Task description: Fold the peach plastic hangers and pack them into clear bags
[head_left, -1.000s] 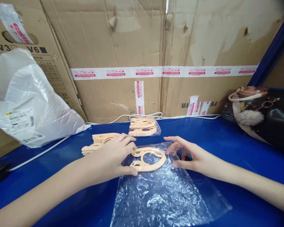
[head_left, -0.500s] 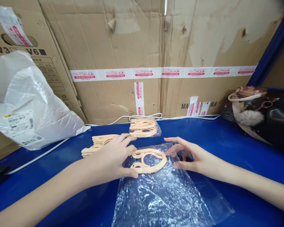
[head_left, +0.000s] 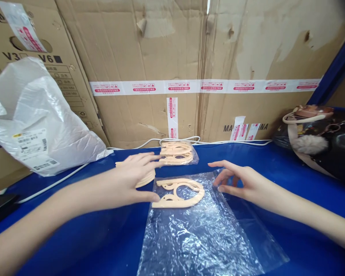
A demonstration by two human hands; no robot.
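Observation:
A peach folded plastic hanger [head_left: 186, 203] lies on top of a clear plastic bag [head_left: 195, 237], near the bag's upper end. My left hand [head_left: 132, 178] is open, fingers stretched out, with the thumb by the hanger's left end. Beneath its fingers is a pile of similar hangers [head_left: 147, 179], mostly hidden by the hand. At the bag's upper right edge is my right hand [head_left: 235, 182], its index finger extended and the other fingers loosely curled. Its thumb stays apart from the index finger, and I see nothing gripped; whether it touches the film I cannot tell.
A clear packet of peach hangers [head_left: 178, 153] lies at the back by a white cable [head_left: 227, 142]. A white parcel bag [head_left: 46, 122] stands left, a black handbag [head_left: 339, 149] right. Large cardboard [head_left: 149, 50] walls the back of the blue table [head_left: 103, 237].
My left hand has come off the hanger on the bag and moved left over the pile. My right hand remains by the bag's edge. The view has shifted slightly.

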